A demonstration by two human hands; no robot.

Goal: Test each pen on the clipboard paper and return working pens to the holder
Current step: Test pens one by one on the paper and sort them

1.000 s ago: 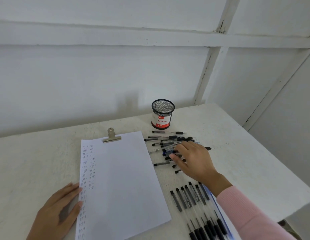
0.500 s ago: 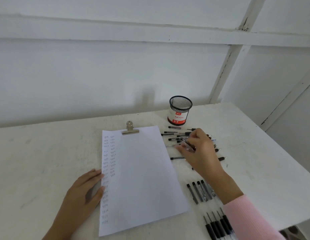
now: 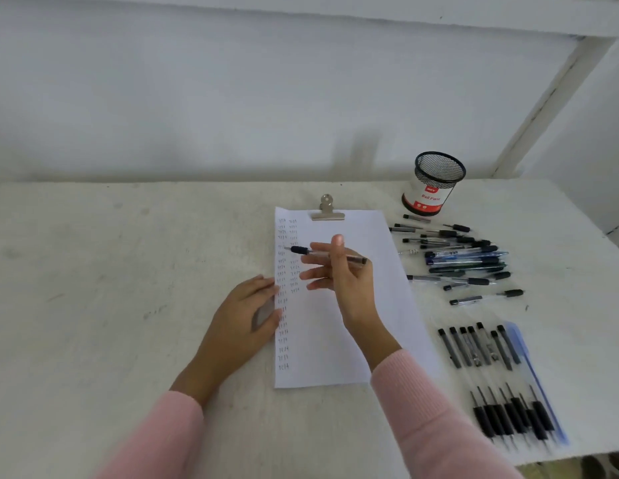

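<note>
Head view: I see the right hand (image 3: 339, 271) pinching the pen (image 3: 315, 253), tip toward nine o'clock over the paper (image 3: 318, 340); left hand (image 3: 245, 316) flat.

Right hand (image 3: 339, 271) goes from the pens to the paper
A moment ago it was down in the pile of pens (image 3: 463, 257). Now it holds one pen (image 3: 327, 254) up over the paper (image 3: 363, 305), with the dark tip pointing left.
</note>
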